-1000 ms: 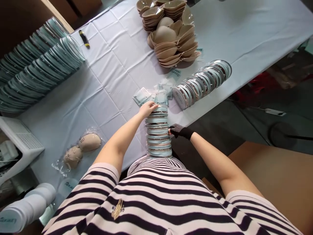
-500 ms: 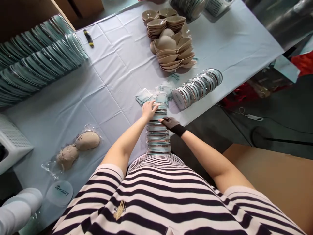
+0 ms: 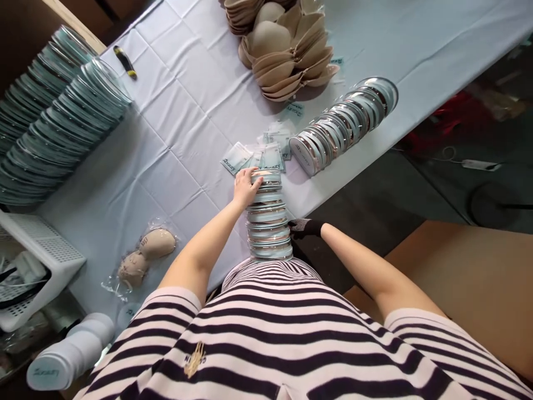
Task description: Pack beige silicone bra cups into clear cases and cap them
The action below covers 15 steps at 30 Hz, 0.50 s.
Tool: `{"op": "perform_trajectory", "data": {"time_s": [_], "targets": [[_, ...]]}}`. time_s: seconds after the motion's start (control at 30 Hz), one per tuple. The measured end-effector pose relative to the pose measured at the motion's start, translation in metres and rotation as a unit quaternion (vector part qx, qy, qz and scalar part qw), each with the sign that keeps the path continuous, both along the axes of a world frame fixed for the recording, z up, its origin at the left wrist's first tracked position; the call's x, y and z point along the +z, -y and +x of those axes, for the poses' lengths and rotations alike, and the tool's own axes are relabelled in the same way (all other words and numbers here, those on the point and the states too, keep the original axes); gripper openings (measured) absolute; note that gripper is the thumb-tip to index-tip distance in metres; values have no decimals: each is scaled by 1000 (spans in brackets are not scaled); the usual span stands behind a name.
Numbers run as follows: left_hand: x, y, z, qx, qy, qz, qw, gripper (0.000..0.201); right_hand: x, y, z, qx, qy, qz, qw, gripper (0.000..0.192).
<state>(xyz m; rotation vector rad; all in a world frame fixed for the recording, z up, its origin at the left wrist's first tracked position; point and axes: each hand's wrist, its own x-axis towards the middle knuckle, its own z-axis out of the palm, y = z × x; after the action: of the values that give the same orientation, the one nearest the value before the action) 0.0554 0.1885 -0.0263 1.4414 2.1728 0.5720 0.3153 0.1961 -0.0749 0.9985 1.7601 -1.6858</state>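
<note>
The left hand (image 3: 246,188) has its grip curled over the top of an upright stack of round clear cases (image 3: 268,219), fingers closed on the uppermost one. The right hand (image 3: 305,226), in a dark glove, presses against the stack's lower side; how far that grip closes around it cannot be told. The stack stands at the near edge of the table (image 3: 183,128), right against the person's striped shirt (image 3: 270,333).

Just beyond the stack lie scattered pale-blue printed cards (image 3: 254,158). To their right, a row of the same round cases (image 3: 343,130) lies on its side, reaching toward the table edge. Farther back sits a heap of beige foam cups (image 3: 287,50). To the left, well apart, long leaning rows of clear lids (image 3: 54,128) fill the far corner, with a small yellow-and-black tool (image 3: 125,61) near them. A clear bag holding beige cups (image 3: 144,255) lies near the left forearm.

The table wears a creased white cloth. A white slotted basket (image 3: 37,261) stands off its left end, brown cardboard (image 3: 478,278) to the right, dark floor beyond.
</note>
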Motion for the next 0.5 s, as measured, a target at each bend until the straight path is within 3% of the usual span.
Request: {"op": "perform_trajectory", "data": {"time_s": [0.1,0.2,0.27,0.37,0.43,0.5], "targets": [[0,1,0,-3,1,3,1000,40,1,1,-3,16,27,-29,999,13],[4,0,0,-8,-12,-24,1000,41,4,2,2,50,35,11,998,8],[7,-1,0,-6,-23,-49,999,41,12,3,9,27,27,8,999,9],[9,-2,-1,-8,-16,-61,998,41,36,6,11,-20,2,1,1000,21],[9,-3,-1,-11,-1,-53,999,41,58,14,-2,17,7,47,999,27],[8,-4,0,-11,9,-43,999,42,78,29,-30,85,30,146,985,30]]}}
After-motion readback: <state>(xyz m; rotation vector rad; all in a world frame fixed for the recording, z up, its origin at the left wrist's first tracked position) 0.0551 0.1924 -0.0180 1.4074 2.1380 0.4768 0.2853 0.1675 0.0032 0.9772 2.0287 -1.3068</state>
